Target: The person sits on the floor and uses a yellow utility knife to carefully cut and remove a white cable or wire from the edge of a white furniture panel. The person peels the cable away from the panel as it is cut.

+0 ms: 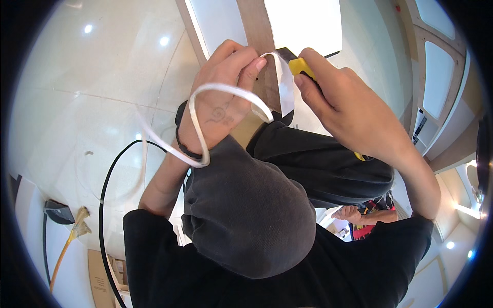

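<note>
The left hand (pixel 223 97) is closed, its thumb and fingertips pinched together on a white strip (pixel 226 90) near the top of a brown wooden board (pixel 257 31). From that pinch the strip loops back over the knuckles and the back of the hand, curves down past the wrist, where a dark band (pixel 186 150) sits, and trails off toward the pale tiled floor (pixel 77 92). Another stretch of the strip rises from the pinch, arches across to the right and hangs down against the board just beside the right hand (pixel 341 110).

The right hand is clamped around a yellow tool (pixel 300 66); its yellow end sticks out above the fingers, touching or nearly touching the hanging strip, and a little more yellow shows at the heel of the hand. What kind of tool it is cannot be told.

Both hands work just above the person's raised knees, clad in dark trousers (pixel 246 210). A black cable (pixel 104 205) curves across the floor at the left, near an orange cable (pixel 64 251).
</note>
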Action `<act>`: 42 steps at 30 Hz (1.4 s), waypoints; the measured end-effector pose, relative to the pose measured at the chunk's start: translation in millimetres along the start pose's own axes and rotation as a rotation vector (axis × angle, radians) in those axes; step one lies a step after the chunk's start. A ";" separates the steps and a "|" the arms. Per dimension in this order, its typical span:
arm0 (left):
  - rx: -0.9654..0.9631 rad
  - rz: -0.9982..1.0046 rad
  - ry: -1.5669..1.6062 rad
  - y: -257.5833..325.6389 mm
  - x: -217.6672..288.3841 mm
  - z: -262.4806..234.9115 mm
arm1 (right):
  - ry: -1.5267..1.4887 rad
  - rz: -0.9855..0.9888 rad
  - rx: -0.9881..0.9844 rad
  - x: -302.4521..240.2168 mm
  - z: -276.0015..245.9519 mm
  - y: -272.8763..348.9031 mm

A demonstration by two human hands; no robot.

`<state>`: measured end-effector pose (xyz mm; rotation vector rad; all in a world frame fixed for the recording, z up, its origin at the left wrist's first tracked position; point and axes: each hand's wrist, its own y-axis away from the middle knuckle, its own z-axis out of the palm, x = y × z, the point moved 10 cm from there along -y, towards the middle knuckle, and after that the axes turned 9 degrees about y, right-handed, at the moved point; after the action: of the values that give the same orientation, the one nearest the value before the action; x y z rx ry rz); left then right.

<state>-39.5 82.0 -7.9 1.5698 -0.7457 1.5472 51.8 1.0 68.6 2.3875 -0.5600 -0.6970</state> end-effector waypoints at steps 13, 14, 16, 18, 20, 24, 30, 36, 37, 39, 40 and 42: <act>0.036 -0.083 0.234 3.0 -11.6 11.0 | -0.041 0.032 -0.018 18.7 2.3 -3.9; 0.020 -0.088 0.235 2.1 -11.4 9.5 | -0.055 0.033 -0.017 17.6 0.6 -4.3; -0.017 -0.048 0.157 -0.5 -5.5 6.8 | 0.071 -0.014 0.023 10.4 -6.9 -3.8; -0.039 -0.052 0.067 -3.1 -3.4 8.4 | 0.151 -0.040 0.064 6.6 -16.8 -0.7; -0.048 -0.078 -0.027 -4.1 -2.7 11.8 | 0.186 -0.059 0.130 1.3 -28.7 7.7; 0.011 0.004 -0.093 -7.3 10.8 10.0 | 0.030 -0.006 0.120 8.4 -17.8 3.4; -0.078 -0.623 0.628 4.5 -40.4 15.2 | -0.071 0.049 0.065 17.8 2.4 2.4; -0.148 -0.705 0.356 1.5 -39.1 18.6 | -0.079 0.055 0.082 17.0 -4.3 6.5; -0.144 -0.662 0.343 -4.8 -32.7 16.7 | -0.088 0.061 0.084 17.3 -6.1 8.7; -0.133 -0.596 0.290 -17.3 -21.4 10.8 | -0.112 0.046 0.103 16.4 -10.5 13.1; -0.209 -0.527 0.139 -23.8 -12.6 10.7 | -0.129 0.042 0.113 17.1 -12.2 15.2; -0.338 -0.373 -0.165 -34.2 5.6 10.8 | -0.154 0.023 0.148 17.9 -15.6 17.4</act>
<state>-4.4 91.1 -6.2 1.4891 -0.7124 0.9762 71.0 -14.9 84.3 2.4726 -0.7245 -0.8612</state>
